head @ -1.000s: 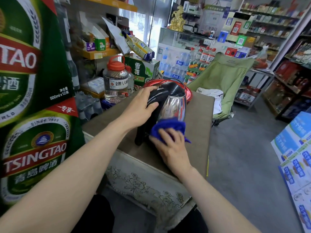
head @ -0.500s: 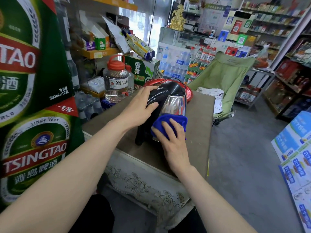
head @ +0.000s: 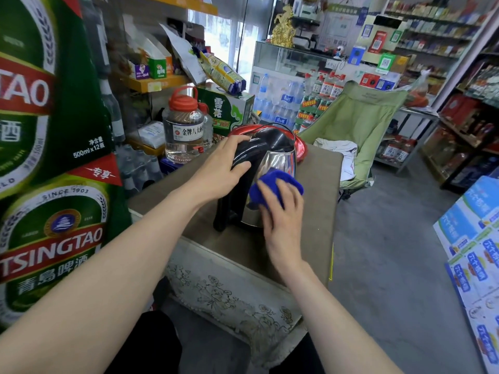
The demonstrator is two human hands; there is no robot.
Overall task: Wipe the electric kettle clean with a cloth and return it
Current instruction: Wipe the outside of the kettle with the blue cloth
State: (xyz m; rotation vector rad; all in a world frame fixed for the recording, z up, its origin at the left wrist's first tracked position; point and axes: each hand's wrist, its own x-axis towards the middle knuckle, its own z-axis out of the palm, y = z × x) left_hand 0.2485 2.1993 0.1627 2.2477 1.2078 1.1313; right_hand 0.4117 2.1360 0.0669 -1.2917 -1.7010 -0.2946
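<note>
- Polished steel forms the rounded body of the electric kettle [head: 278,164], with a glossy black plastic lid and a thick black handle running down its near-left side; it stands upright on the table [head: 318,238].
- A soft, napped blue cloth [head: 272,184] lies bunched against the steel wall, under the fingertips of the right hand [head: 282,220]; those fingers lie pressed together and flat over the cloth, pushing it onto the kettle's near-right side.
- The left hand [head: 218,171] wraps over the top of the black handle, fingers curled close around it and thumb along its near side, so the kettle's body sits just beyond and to the right of these fingers.
- The table is covered by a matte brown cloth with a pale floral lace edge hanging toward the person.
- A shiny red round tray [head: 301,147] lies just behind the kettle, past both hands.
- A clear plastic jug [head: 183,133] with an orange cap stands left of the left-hand fingers, off the table's edge.
- A green fabric folding chair [head: 361,122] sits well beyond the right hand.
</note>
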